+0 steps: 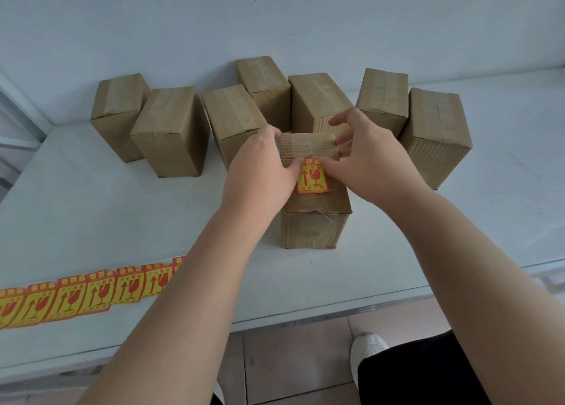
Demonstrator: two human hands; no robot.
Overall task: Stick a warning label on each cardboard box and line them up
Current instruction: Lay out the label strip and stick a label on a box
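1. A strip of red-and-yellow paper labels (76, 294) lies on the white flat worktop (122, 215), nearer than the fingers and to their left.
2. Under the fingers stands a brown cardboard box (315, 230), bearing a red-and-yellow square warning label (313, 180).
3. Fingers of the left hand (260, 169) grasp its far-left edge. Those of the right hand (367, 160) rest released on its far edge. Both thumbs press the label.
4. Beyond the fingers stand seven more brown cardboard boxes (171, 132).
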